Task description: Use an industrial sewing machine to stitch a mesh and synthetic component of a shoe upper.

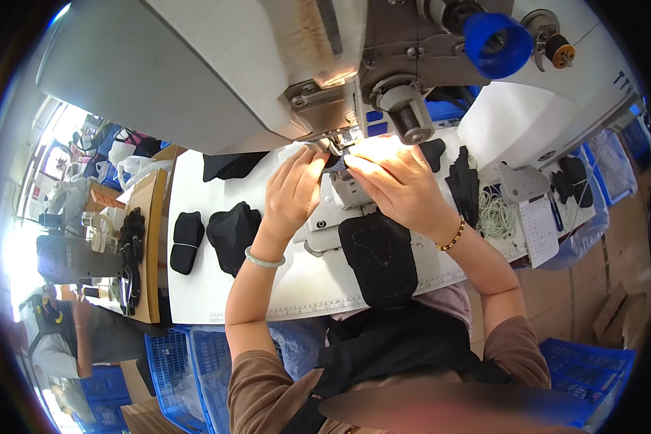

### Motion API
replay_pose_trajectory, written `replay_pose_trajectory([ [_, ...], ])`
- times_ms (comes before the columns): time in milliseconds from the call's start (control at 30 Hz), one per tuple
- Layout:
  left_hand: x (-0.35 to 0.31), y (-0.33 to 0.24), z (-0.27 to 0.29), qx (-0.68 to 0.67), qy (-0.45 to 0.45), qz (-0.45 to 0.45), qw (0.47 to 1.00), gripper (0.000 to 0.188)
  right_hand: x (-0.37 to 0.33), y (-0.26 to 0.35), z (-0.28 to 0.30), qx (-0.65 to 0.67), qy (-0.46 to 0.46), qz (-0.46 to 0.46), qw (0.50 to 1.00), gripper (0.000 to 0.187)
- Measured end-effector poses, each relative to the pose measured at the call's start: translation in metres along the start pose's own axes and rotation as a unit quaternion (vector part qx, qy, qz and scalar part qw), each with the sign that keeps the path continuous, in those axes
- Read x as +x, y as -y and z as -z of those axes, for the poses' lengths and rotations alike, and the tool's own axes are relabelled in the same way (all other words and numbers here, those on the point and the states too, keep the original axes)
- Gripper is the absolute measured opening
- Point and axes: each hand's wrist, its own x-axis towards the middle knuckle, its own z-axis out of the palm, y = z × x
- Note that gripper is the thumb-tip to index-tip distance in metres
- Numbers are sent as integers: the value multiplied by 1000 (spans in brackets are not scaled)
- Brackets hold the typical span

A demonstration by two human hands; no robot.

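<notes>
Both hands are raised to the needle area of a sewing machine [217,65], under its bright lamp. My left hand [295,186] has its fingers pinched on the left end of a small dark fabric piece [333,160]. From the other side, my right hand [399,181] grips the same piece, its fingertips washed out by the light. The needle and presser foot are mostly hidden behind the fingers. Just below my hands, a black fabric panel [380,257] with pale marked lines lies over the front of the white table [267,293].
Black fabric stacks [233,237] and a tied black bundle [187,242] lie left. Right are black strips [463,186], tangled pale cord [496,217], a paper sheet [539,230] and a pen [555,211]. Blue crates [170,369] stand below. A co-worker's arm [83,333] shows far left.
</notes>
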Motion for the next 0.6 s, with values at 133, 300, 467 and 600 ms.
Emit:
replay_pose_trajectory([
  [133, 2, -1, 1, 26, 11, -17, 999, 35, 2, 0, -2, 10, -35, -14, 999, 28],
  [300, -4, 11, 6, -126, 28, 68, 989, 24, 11, 5, 5, 8, -43, -22, 999, 28],
  [467, -10, 54, 0, -179, 121, 444, 870, 21, -10, -18, 62, -17, -50, 12, 999, 27],
  [600, -13, 89, -16, -336, 237, 430, 803, 18, -50, -81, 169, -147, -515, -11, 844, 19],
])
